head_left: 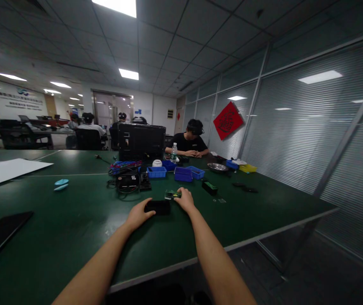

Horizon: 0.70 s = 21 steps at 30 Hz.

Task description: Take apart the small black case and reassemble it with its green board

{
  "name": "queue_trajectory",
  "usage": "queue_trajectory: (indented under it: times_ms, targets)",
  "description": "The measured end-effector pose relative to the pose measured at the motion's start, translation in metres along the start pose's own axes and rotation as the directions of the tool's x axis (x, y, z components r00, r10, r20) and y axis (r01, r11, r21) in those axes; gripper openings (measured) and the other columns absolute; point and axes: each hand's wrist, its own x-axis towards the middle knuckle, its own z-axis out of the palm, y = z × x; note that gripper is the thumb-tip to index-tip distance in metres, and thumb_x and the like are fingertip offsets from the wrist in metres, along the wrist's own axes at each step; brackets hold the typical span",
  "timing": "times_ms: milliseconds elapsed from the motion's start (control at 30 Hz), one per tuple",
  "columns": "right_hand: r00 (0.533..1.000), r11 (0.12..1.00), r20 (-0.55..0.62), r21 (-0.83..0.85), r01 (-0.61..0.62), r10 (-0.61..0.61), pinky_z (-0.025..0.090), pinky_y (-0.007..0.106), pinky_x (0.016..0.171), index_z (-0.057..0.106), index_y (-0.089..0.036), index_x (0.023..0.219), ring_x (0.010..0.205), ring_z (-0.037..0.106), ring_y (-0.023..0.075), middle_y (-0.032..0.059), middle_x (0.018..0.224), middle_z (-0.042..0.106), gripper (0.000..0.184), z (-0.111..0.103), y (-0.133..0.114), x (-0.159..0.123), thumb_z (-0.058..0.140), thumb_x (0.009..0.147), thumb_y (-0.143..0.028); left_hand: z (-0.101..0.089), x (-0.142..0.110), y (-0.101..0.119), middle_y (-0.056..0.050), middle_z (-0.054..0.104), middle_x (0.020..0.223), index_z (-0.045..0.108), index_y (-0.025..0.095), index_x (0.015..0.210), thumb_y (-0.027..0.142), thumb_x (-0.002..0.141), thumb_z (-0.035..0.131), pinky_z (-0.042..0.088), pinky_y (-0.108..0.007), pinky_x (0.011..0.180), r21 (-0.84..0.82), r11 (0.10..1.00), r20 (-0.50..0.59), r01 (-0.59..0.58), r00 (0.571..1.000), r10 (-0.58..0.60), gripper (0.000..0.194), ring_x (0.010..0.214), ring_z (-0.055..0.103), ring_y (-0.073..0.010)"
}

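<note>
My left hand [140, 214] grips the left end of a black open-topped case [158, 207] on the green table, thumb at the near side and fingers at the far side. Just beyond the case's right end, my right hand [185, 199] pinches a small green circuit board [170, 194] by its right edge. The board sits apart from the case, a little behind it. Farther right on the table stands another black case with a green board [210, 187] in it.
Blue trays [156, 172], a black power unit [127, 183] with cables, a bottle [174, 152] and a metal bowl [218, 167] stand farther back. A black tablet-like slab [1, 234] lies at left. Across the table sits a person [189, 142]; a monitor [141, 140] stands nearby.
</note>
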Motion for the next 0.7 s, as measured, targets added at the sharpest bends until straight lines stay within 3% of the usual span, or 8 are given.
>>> queue_trajectory:
  times_ms: [200, 400, 567, 700]
  targets:
    - [0.997, 0.991, 0.062, 0.124, 0.045, -0.053, 0.037, 0.029, 0.081, 0.052, -0.02, 0.112, 0.098, 0.05, 0.0204, 0.0077, 0.105, 0.055, 0.057, 0.0, 0.007, 0.006, 0.07, 0.06, -0.035, -0.002, 0.0, 0.001, -0.006, 0.055, 0.12, 0.042, 0.02, 0.127, 0.033, 0.066, 0.061, 0.037, -0.027, 0.093, -0.036, 0.999, 0.024, 0.009, 1.0, -0.008, 0.065, 0.109, 0.051, -0.0201]
    - [0.997, 0.981, 0.069, 0.191, 0.034, -0.047, 0.041, 0.028, 0.076, 0.058, -0.014, 0.11, 0.086, 0.055, 0.019, 0.0088, 0.096, 0.058, 0.052, -0.001, 0.019, 0.013, 0.067, 0.063, -0.034, -0.003, -0.001, 0.001, -0.007, 0.056, 0.119, 0.035, 0.019, 0.132, 0.027, 0.064, 0.062, 0.037, -0.028, 0.092, -0.034, 0.999, 0.038, -0.001, 0.999, 0.002, 0.073, 0.107, 0.052, -0.0205]
    - [0.991, 0.979, 0.113, 0.199, 0.053, -0.076, 0.043, 0.028, 0.07, 0.066, -0.014, 0.097, 0.077, 0.056, 0.0189, 0.007, 0.085, 0.059, 0.043, -0.004, 0.016, 0.012, 0.07, 0.059, -0.034, -0.003, -0.001, 0.003, -0.007, 0.057, 0.116, 0.036, 0.019, 0.131, 0.028, 0.064, 0.062, 0.039, -0.027, 0.089, -0.006, 0.999, 0.02, 0.035, 0.999, -0.035, 0.072, 0.105, 0.053, -0.0203]
    - [0.998, 0.965, -0.004, 0.252, 0.069, -0.07, 0.042, 0.028, 0.072, 0.067, -0.014, 0.093, 0.078, 0.054, 0.0183, 0.007, 0.087, 0.056, 0.039, -0.008, 0.006, 0.009, 0.07, 0.057, -0.03, -0.003, 0.0, 0.003, -0.009, 0.059, 0.111, 0.037, 0.017, 0.13, 0.03, 0.063, 0.063, 0.04, -0.027, 0.086, 0.01, 0.999, -0.002, 0.035, 0.999, -0.035, 0.073, 0.101, 0.055, -0.0207]
